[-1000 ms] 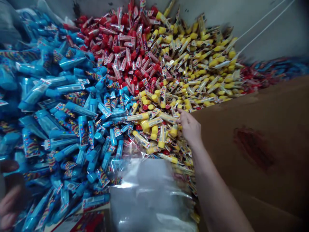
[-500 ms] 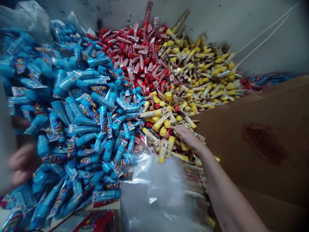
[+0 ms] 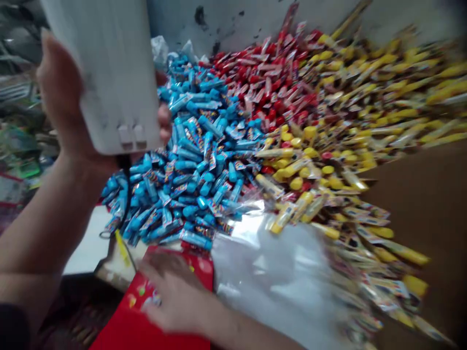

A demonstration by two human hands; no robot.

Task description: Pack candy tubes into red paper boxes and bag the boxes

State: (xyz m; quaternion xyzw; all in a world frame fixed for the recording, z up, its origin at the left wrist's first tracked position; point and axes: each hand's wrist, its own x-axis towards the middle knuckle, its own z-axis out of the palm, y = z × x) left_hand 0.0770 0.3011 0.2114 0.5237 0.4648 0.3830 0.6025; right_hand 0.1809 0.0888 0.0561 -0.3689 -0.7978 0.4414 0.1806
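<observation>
My left hand [image 3: 69, 102] is raised at upper left, closed around a flat white box-shaped device [image 3: 113, 73]. Two small slots show at the device's lower end, and a black cord [image 3: 126, 194] hangs below it. Low in the middle, my right hand [image 3: 168, 291] lies over a red printed package [image 3: 146, 321]. Motion smears its fingers, so whether they grip the package cannot be made out. Just right of that hand is a clear plastic bag [image 3: 270, 272]. Behind it, small wrapped tubes with blue caps [image 3: 197, 160] are heaped.
Red-capped tubes [image 3: 270, 92] and yellow-capped tubes [image 3: 365, 116] adjoin the blue heap, against a grey wall [image 3: 248, 24]. Brown cardboard [image 3: 430, 194] stands at the right. A white surface [image 3: 85, 243] shows at lower left, and blurred clutter [image 3: 22, 141] lies beyond my left arm.
My right hand has left the yellow-capped tubes and moved down and left onto the red package. My left hand has come farther into view with the white device. The view has shifted left.
</observation>
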